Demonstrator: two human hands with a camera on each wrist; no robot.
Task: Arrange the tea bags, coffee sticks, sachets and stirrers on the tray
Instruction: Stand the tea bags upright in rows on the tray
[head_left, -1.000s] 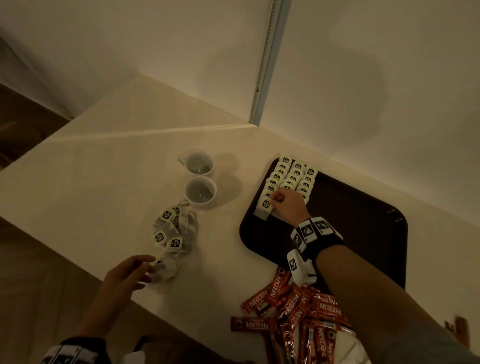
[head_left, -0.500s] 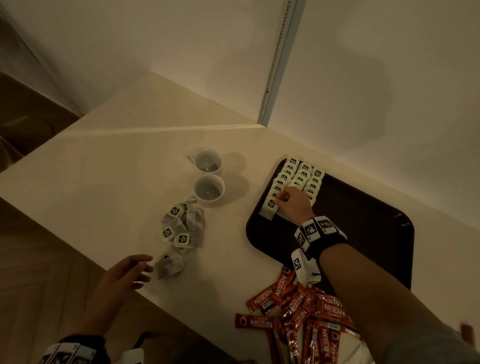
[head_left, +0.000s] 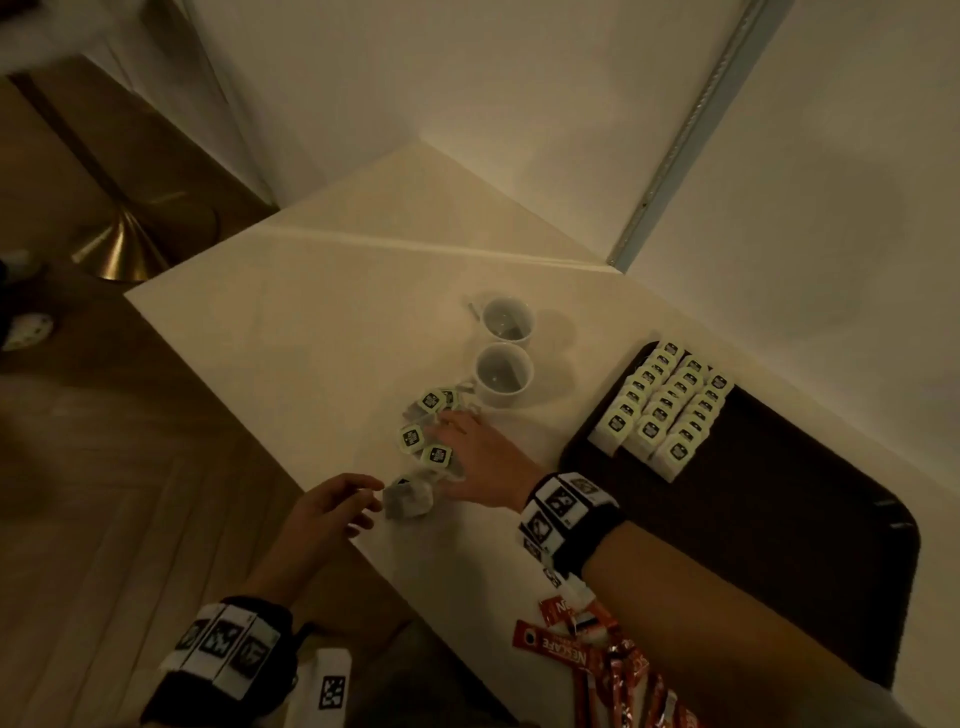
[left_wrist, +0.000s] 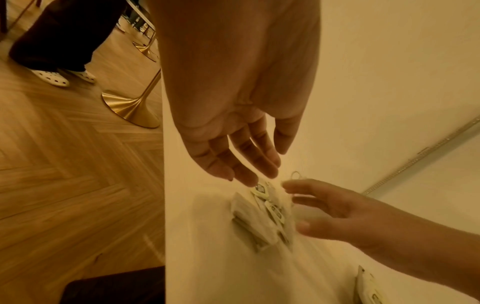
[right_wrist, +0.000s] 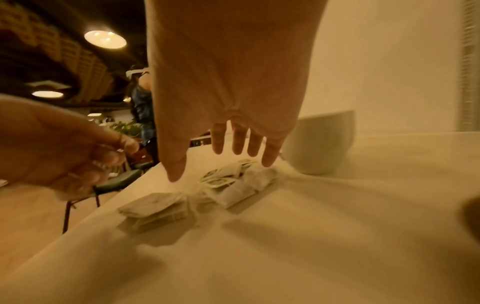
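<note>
The right hand (head_left: 480, 462) has left the tray (head_left: 810, 499) and come over to the loose tea bags (head_left: 423, 441) on the table (head_left: 311, 332). A second ago it was pressing a bag into the rows on the tray. Now its fingers (right_wrist: 240, 142) are spread out straight above the little pile, and they hold nothing. It looks like it has come back for another bag.

The left hand (head_left: 332, 506) waits at the table edge, on the side of the pile away from the tray. Its fingers (left_wrist: 233, 162) are loose and a bit bent, and they hold nothing too. A small stack of bags (head_left: 410, 499) lies right by its fingertips, maybe so it can hand them over.

The pile sits next to the two white cups (head_left: 504, 353), apart from the tray. On the tray, the tea bags in rows (head_left: 660, 410) stand neat in its far corner, leaving lots of room. The red coffee sticks (head_left: 582, 654) lie in a heap on the table, near the tray's front edge. I see no stirrers.
</note>
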